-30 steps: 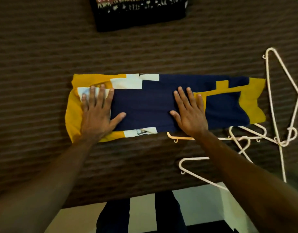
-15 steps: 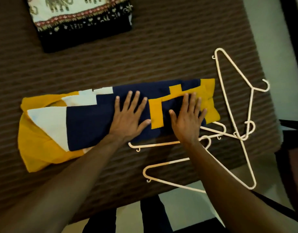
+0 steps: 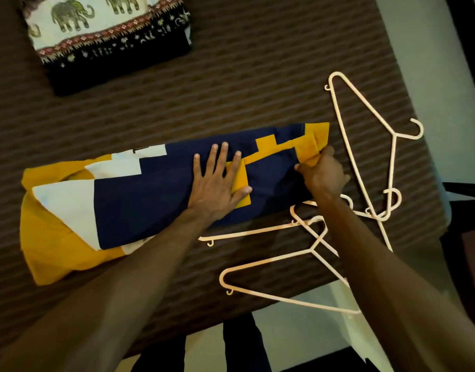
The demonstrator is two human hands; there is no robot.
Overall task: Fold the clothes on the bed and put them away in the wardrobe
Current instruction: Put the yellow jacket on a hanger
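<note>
Evidently the left hand (image 3: 217, 189) lies flat, fingers spread, on the middle of the shirt (image 3: 150, 194) stretched across the bed (image 3: 231, 89), pinning it, while the right hand (image 3: 322, 173) pinches its yellow end, probably to fold it over.

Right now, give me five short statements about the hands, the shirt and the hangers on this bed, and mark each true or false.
1. The left hand lies flat with spread fingers on the navy and yellow shirt. True.
2. The right hand lies flat on the shirt too. False: it pinches the shirt's yellow right end.
3. The plastic hangers lie to the right of the shirt on the bed. True.
4. The elephant-print cloth lies on top of the shirt. False: it lies apart, at the far left of the bed.
5. The shirt hangs on a hanger. False: it lies folded into a long strip.
</note>
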